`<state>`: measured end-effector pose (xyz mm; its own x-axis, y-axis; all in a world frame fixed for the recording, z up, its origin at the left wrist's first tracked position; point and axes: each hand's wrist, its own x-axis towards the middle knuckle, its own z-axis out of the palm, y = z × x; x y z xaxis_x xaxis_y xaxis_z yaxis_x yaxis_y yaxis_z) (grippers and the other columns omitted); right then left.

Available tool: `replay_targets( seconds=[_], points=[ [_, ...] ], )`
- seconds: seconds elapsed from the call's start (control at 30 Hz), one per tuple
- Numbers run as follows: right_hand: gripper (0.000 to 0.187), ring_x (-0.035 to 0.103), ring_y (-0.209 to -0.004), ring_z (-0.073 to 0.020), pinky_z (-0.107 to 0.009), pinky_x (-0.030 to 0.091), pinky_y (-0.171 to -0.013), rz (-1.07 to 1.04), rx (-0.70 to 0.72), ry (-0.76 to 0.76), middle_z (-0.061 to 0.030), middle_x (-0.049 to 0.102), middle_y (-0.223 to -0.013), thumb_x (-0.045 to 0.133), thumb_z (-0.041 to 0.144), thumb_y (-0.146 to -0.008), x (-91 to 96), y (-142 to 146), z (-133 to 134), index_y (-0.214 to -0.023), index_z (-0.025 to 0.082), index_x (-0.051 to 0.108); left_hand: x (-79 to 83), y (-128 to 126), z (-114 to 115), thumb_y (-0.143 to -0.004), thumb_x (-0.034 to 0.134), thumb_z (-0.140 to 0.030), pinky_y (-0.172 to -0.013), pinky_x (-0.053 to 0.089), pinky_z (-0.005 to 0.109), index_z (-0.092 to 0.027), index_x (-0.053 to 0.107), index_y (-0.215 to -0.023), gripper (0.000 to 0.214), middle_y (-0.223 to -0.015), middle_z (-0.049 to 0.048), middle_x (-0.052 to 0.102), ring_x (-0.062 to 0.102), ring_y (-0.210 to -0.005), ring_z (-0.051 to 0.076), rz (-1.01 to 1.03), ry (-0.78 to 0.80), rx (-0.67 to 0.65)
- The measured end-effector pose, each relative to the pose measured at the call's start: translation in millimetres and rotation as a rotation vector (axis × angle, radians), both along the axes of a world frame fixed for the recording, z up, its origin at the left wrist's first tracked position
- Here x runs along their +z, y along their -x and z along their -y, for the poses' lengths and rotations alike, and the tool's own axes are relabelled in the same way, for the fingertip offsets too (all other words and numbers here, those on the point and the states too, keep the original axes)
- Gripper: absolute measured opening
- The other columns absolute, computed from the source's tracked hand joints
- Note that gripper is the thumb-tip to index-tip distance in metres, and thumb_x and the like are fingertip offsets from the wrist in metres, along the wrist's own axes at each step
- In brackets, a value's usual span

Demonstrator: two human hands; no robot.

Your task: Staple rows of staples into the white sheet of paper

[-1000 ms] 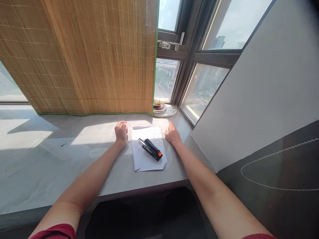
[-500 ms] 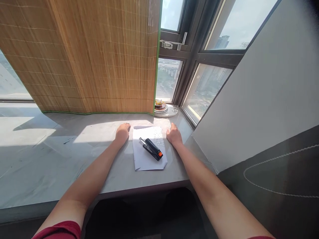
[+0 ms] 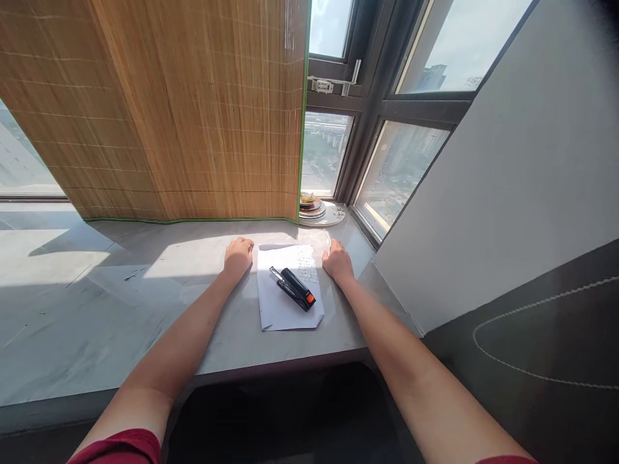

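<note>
A white sheet of paper lies on the grey sill, with a small pile of staples on its far right part. A black stapler with an orange end rests across the middle of the paper. My left hand rests on the sill just left of the paper's far corner, fingers curled under in a loose fist with nothing seen in it. My right hand rests on the sill at the paper's right edge, fingers folded down; nothing shows in it.
A bamboo blind hangs behind the sill. A stack of small plates stands in the window corner. A white wall panel slopes along the right, above a dark surface. The sill's front edge lies just before the paper.
My left hand has turned from an upright fist to knuckles-down beside the paper. The view shifted slightly; paper and stapler have stayed put.
</note>
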<state>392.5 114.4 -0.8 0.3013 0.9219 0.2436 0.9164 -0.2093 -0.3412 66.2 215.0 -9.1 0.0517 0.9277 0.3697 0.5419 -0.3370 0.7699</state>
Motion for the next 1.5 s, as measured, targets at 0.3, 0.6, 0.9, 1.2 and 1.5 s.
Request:
replay_targets(
  seconds=[0.3,0.6,0.9,1.2,1.5],
  points=[
    [0.036,0.063,-0.12,-0.0284,-0.036,0.045,-0.101,0.001,0.002,-0.011,-0.0185,0.065,-0.133,0.049,0.024,-0.102,-4.0,-2.0,-1.6,-0.134,0.011,0.058,4.3,-2.7,6.1,-0.084,0.065,-0.017,-0.104,0.041,0.049,-0.024,0.05,-0.066,0.025,-0.084,0.0122,0.055,0.056,-0.119,0.039,-0.06,-0.012,0.057],
    [0.035,0.061,-0.122,-0.028,-0.036,0.044,-0.101,-0.011,0.006,-0.028,-0.0176,0.065,-0.132,0.05,0.024,-0.101,-5.4,-2.6,-1.8,-0.133,0.011,0.058,10.9,-5.3,16.2,-0.087,0.061,-0.007,-0.1,0.043,0.046,-0.024,0.044,-0.075,0.026,-0.097,0.0124,0.057,0.057,-0.109,0.034,-0.204,-0.023,0.1],
    [0.03,0.06,-0.12,-0.0308,-0.04,0.044,-0.102,-0.023,0.019,-0.021,-0.0184,0.063,-0.131,0.049,0.023,-0.101,-7.0,-3.9,-2.5,-0.128,0.013,0.057,15.8,-31.2,41.2,-0.11,0.037,-0.036,-0.071,0.043,0.03,-0.022,0.053,-0.116,0.022,-0.084,0.0007,0.058,0.051,-0.071,0.017,-0.048,-0.206,-0.409],
    [0.027,0.061,-0.119,-0.0319,-0.04,0.045,-0.099,-0.038,0.012,-0.042,-0.0188,0.064,-0.129,0.049,0.023,-0.102,-9.2,-3.7,-2.4,-0.126,0.015,0.057,19.5,-25.2,40.1,-0.113,0.03,-0.041,-0.089,0.047,0.034,-0.019,0.063,-0.109,0.039,-0.103,0.0074,0.062,0.058,-0.094,0.02,-0.121,-0.202,-0.807],
    [0.013,0.06,-0.103,-0.029,-0.041,0.046,-0.092,-0.033,0.203,-0.194,-0.0128,0.066,-0.106,0.047,0.017,-0.101,-7.0,4.3,18.5,-0.098,0.022,0.059,15.2,-31.8,33.6,-0.106,0.056,-0.048,-0.079,0.053,0.033,-0.019,0.075,-0.103,0.035,-0.095,0.008,0.073,0.066,-0.086,0.019,-0.015,-0.234,-0.756]
  ],
)
